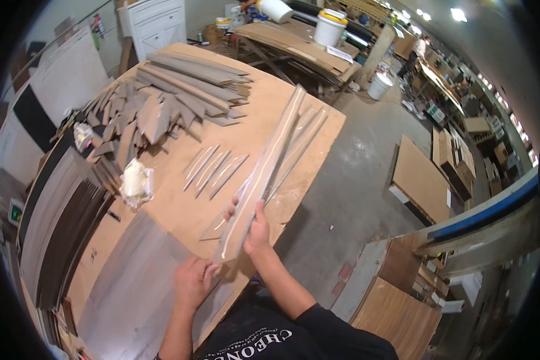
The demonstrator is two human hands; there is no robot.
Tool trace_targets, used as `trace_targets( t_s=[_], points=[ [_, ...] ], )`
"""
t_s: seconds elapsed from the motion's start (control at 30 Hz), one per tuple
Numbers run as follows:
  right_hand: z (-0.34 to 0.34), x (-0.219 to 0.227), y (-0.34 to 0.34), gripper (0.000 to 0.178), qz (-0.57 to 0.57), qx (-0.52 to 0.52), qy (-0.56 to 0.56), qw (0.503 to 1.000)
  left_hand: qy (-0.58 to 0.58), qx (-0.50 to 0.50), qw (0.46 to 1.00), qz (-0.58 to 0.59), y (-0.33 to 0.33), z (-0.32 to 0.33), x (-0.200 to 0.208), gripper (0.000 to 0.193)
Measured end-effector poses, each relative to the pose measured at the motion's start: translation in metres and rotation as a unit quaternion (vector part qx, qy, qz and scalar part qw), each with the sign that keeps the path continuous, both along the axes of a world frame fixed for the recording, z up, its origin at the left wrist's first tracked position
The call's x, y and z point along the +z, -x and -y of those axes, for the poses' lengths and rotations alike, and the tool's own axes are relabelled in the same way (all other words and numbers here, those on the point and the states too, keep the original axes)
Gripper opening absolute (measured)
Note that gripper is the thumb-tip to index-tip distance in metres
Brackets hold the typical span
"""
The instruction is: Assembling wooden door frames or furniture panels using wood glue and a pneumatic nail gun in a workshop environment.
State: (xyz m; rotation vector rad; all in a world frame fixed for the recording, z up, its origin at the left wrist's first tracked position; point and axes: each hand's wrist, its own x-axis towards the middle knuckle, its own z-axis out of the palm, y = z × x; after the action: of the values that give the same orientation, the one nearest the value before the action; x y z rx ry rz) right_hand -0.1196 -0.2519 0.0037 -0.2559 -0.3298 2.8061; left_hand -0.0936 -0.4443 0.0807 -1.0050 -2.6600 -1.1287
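Observation:
My right hand (257, 233) grips a long, thin wood strip (264, 162) with pointed ends, raised at a slant above the table. A wavy line of cream-coloured glue runs along its upper face. At its lower end, my left hand (192, 281) is closed, thumb and fingers at the strip's corner. Beyond it lie longer strips (309, 135) bearing similar lines. Several short strips (213, 171) with pale lines lie side by side to the left. Partly under my hands is a small pointed piece (213, 229). A cream-white, bag-like lump (137, 182) sits farther left.
A big pile of grey-brown cut strips (180, 96) covers the table's far left. Stacked curved-looking boards (60, 222) line its left side, beside a large grey panel (132, 264). Another table (294, 45) with buckets stands beyond; flat boards (423, 177) lie right.

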Motion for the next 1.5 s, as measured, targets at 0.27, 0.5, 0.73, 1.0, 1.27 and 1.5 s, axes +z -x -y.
trace_targets(
  t_s=[0.27,0.5,0.73,1.0,1.27,1.5],
  points=[
    [0.113,0.079,-0.061,0.076,-0.175,0.285,-0.007,0.942,-0.345,-0.072,0.892,0.282,-0.003,0.124,0.034,0.041],
    [0.211,0.106,-0.092,0.058,-0.139,0.253,-0.512,0.809,-0.208,0.26,0.873,-0.356,-0.036,0.24,0.127,0.052],
    [0.207,0.127,-0.108,0.062,-0.236,0.002,-0.897,0.374,0.267,0.103,0.948,-0.136,-0.1,0.303,0.137,0.075],
    [0.209,0.085,-0.116,0.061,-0.299,0.138,-0.904,0.273,0.207,-0.043,0.97,0.123,-0.11,0.329,0.039,0.063],
    [0.196,0.063,-0.056,0.055,-0.132,-0.106,-0.87,0.463,0.169,0.093,0.981,0.025,-0.04,0.353,-0.027,0.06],
    [0.132,-0.017,-0.055,0.046,0.162,-0.054,-0.886,0.431,0.16,0.113,0.978,0.07,0.004,0.326,-0.064,0.063]
  ],
)
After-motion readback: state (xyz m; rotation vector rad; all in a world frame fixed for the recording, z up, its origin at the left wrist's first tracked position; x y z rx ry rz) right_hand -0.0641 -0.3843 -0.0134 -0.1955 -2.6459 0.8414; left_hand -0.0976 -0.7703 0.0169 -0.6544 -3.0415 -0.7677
